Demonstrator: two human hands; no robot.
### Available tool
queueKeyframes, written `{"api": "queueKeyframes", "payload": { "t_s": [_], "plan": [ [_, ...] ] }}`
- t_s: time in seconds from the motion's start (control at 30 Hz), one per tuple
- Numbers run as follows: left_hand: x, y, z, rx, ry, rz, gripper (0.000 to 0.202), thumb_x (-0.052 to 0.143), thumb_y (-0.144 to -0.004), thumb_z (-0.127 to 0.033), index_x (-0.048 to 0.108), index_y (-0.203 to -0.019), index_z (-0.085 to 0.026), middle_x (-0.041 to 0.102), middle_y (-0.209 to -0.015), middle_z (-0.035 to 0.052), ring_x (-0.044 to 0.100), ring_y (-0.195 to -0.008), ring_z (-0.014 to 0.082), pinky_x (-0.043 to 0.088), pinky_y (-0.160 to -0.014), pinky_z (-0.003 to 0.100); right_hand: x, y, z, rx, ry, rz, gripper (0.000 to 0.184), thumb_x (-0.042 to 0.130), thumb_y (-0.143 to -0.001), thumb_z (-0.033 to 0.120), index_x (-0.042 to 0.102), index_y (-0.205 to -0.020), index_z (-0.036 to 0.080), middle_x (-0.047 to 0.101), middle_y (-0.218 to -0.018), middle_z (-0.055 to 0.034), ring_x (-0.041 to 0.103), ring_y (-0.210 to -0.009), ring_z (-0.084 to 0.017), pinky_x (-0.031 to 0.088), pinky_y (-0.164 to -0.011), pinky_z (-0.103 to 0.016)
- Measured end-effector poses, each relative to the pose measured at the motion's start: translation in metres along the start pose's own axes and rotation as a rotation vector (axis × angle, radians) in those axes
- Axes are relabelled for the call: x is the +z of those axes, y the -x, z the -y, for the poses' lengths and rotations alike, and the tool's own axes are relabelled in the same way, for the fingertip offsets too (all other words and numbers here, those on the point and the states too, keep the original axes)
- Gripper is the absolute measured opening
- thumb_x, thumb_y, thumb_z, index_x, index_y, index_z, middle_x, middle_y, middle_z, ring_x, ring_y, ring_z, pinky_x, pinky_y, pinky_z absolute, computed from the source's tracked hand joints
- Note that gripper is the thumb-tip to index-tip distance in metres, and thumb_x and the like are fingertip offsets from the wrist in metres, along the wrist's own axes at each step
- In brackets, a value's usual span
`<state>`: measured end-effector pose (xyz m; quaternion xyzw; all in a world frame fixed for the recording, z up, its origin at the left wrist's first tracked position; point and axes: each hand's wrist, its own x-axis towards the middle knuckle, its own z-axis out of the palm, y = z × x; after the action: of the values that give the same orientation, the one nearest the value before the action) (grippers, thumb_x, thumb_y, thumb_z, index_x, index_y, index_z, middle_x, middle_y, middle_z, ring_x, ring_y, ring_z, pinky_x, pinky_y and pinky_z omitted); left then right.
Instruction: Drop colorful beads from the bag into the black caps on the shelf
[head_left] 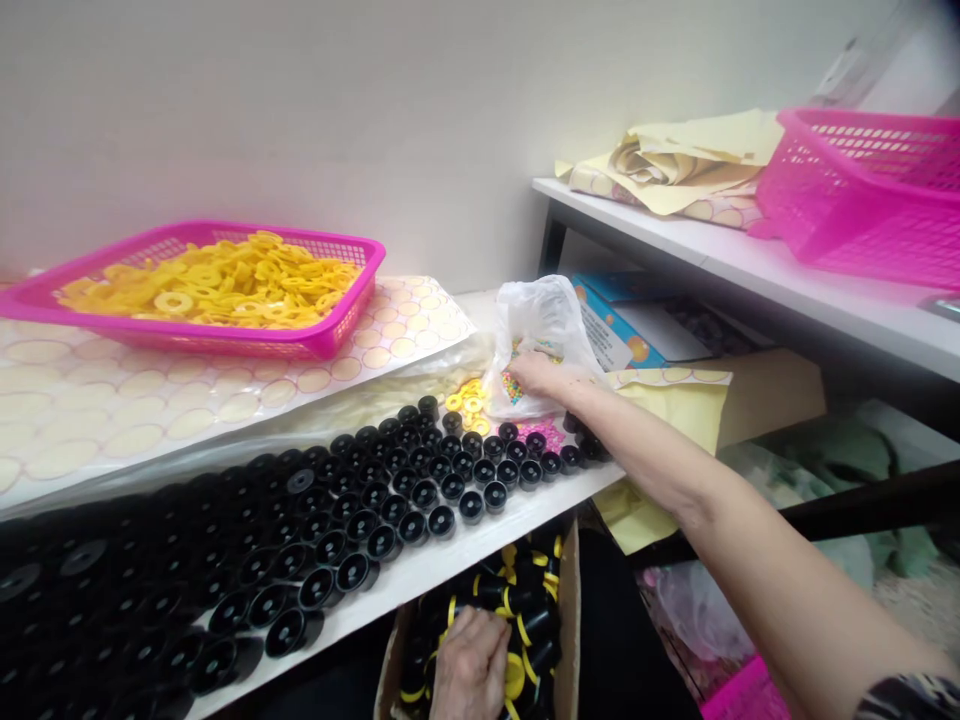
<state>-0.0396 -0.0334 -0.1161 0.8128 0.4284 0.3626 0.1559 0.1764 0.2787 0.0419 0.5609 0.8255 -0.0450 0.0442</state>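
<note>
My right hand [541,376] reaches across the white table into a clear plastic bag [541,322] of small coloured beads, its fingers curled among them. My left hand [470,665] rests low in a cardboard box [568,640] below the table edge, fingers closed over black parts with yellow rings [525,600]. Rows of black round caps [375,500] cover the table front. A few yellow rings [471,402] and a patch of pink beads [541,432] lie by the bag.
A pink basket [341,325] full of yellow rings sits at the back left on sticker sheets [112,400]. A higher shelf [750,265] on the right carries crumpled yellow paper [675,165] and another pink basket [862,190]. A yellow sheet [675,410] hangs at the table's end.
</note>
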Motion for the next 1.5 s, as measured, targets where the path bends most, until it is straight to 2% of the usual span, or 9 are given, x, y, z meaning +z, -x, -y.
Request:
{"api": "queueKeyframes", "payload": {
  "t_s": [0.13, 0.23, 0.3, 0.43, 0.53, 0.63, 0.9, 1.27, 1.5],
  "plan": [
    [0.005, 0.003, 0.000, -0.027, 0.030, -0.032, 0.018, 0.047, -0.089, -0.012, 0.060, -0.078, -0.018, 0.054, -0.062, 0.0012, 0.049, -0.058, 0.0132, 0.042, -0.060, 0.026, 0.002, 0.004, -0.007, -0.014, -0.204, -0.031, 0.022, 0.058, -0.064, 0.003, 0.073, -0.079, 0.008, 0.071, -0.075, -0.0094, 0.063, -0.072, -0.020, 0.042, -0.061, -0.024],
    [0.008, 0.005, 0.003, -0.010, 0.025, -0.034, 0.021, 0.045, -0.089, -0.012, 0.058, -0.074, -0.019, 0.053, -0.060, 0.0011, 0.048, -0.057, 0.0129, 0.040, -0.058, 0.025, -0.001, 0.017, -0.013, -0.018, -0.349, -0.067, 0.028, 0.061, -0.065, 0.011, 0.073, -0.091, 0.009, 0.071, -0.078, -0.0058, 0.062, -0.070, -0.017, 0.044, -0.058, -0.022],
    [0.010, 0.005, 0.005, -0.002, 0.016, -0.033, 0.022, 0.045, -0.089, -0.013, 0.057, -0.071, -0.019, 0.052, -0.059, 0.0009, 0.048, -0.055, 0.0126, 0.040, -0.058, 0.025, -0.001, 0.026, -0.015, 0.012, -0.555, -0.115, 0.032, 0.063, -0.065, 0.016, 0.072, -0.094, 0.009, 0.071, -0.078, -0.0058, 0.061, -0.069, -0.016, 0.045, -0.058, -0.023],
    [0.005, 0.000, 0.003, -0.008, -0.001, -0.021, 0.021, 0.046, -0.089, -0.012, 0.058, -0.073, -0.019, 0.054, -0.060, 0.0007, 0.050, -0.056, 0.0126, 0.041, -0.058, 0.024, 0.004, 0.036, -0.015, 0.085, -1.170, -0.208, 0.025, 0.070, -0.054, 0.022, 0.072, -0.077, 0.013, 0.066, -0.070, -0.0027, 0.057, -0.064, -0.015, 0.045, -0.060, -0.027],
    [-0.004, -0.008, -0.004, 0.000, -0.015, 0.004, 0.020, 0.047, -0.089, -0.013, 0.059, -0.073, -0.018, 0.054, -0.060, 0.0005, 0.051, -0.057, 0.0122, 0.042, -0.058, 0.024, 0.003, 0.045, -0.013, 0.058, -1.313, -0.260, 0.023, 0.073, -0.051, 0.024, 0.070, -0.071, 0.014, 0.063, -0.067, 0.0004, 0.054, -0.064, -0.013, 0.043, -0.063, -0.027],
    [-0.011, -0.014, -0.010, 0.005, -0.014, 0.028, 0.021, 0.047, -0.089, -0.013, 0.059, -0.072, -0.017, 0.055, -0.059, 0.0002, 0.050, -0.056, 0.0117, 0.042, -0.058, 0.023, -0.003, 0.064, -0.013, 0.010, -1.250, -0.239, 0.024, 0.074, -0.052, 0.025, 0.070, -0.073, 0.014, 0.061, -0.069, 0.0014, 0.053, -0.068, -0.013, 0.042, -0.068, -0.028],
    [-0.011, -0.014, -0.013, -0.036, 0.015, 0.053, 0.021, 0.048, -0.089, -0.014, 0.061, -0.072, -0.017, 0.057, -0.061, 0.0008, 0.051, -0.058, 0.0118, 0.043, -0.059, 0.024, -0.019, 0.113, -0.010, -0.217, -0.727, 0.009, 0.016, 0.057, -0.065, 0.014, 0.067, -0.077, 0.015, 0.059, -0.072, 0.0004, 0.051, -0.072, -0.014, 0.039, -0.069, -0.026],
    [-0.011, -0.014, -0.013, -0.034, 0.008, 0.054, 0.021, 0.048, -0.089, -0.014, 0.063, -0.074, -0.016, 0.057, -0.061, 0.0010, 0.050, -0.058, 0.0114, 0.043, -0.060, 0.024, -0.029, 0.122, 0.009, -0.313, -0.147, 0.094, 0.022, 0.051, -0.075, 0.011, 0.069, -0.085, 0.016, 0.062, -0.089, -0.0063, 0.052, -0.086, -0.019, 0.035, -0.073, -0.027],
    [-0.012, -0.016, -0.015, -0.035, 0.008, 0.047, 0.024, 0.047, -0.090, -0.015, 0.062, -0.072, -0.016, 0.055, -0.059, 0.0006, 0.049, -0.056, 0.0110, 0.043, -0.059, 0.024, -0.037, 0.125, 0.025, -0.344, 0.129, 0.097, 0.016, 0.051, -0.081, 0.017, 0.067, -0.081, 0.016, 0.060, -0.089, -0.0107, 0.050, -0.089, -0.023, 0.028, -0.060, -0.030]
  ]
}}
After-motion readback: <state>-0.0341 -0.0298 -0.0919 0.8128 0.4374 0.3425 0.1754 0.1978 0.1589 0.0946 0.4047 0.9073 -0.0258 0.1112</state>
